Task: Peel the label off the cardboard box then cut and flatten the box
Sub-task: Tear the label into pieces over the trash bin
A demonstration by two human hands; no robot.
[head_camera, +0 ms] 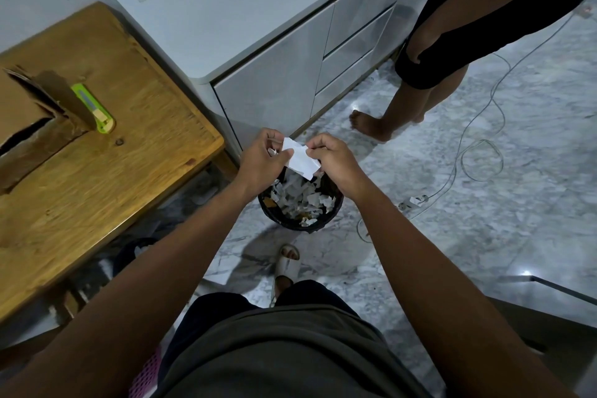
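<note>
At frame centre, above black bin: left hand, right hand both pinching white label; cardboard box upper left on surface.

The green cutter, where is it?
The green cutter lies at the left of the head view, on the wooden table, touching the cardboard box.

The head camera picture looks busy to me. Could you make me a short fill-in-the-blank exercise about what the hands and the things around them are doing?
1. Both hands, left hand and right hand, pinch a white ____ between them.
2. Directly below the hands stands a black bin filled with torn ____ scraps.
3. The green utility knife lies on the ____ table.
4. Beside the knife lies a brown ____ box.

Missing words: label; paper; wooden; cardboard
</note>
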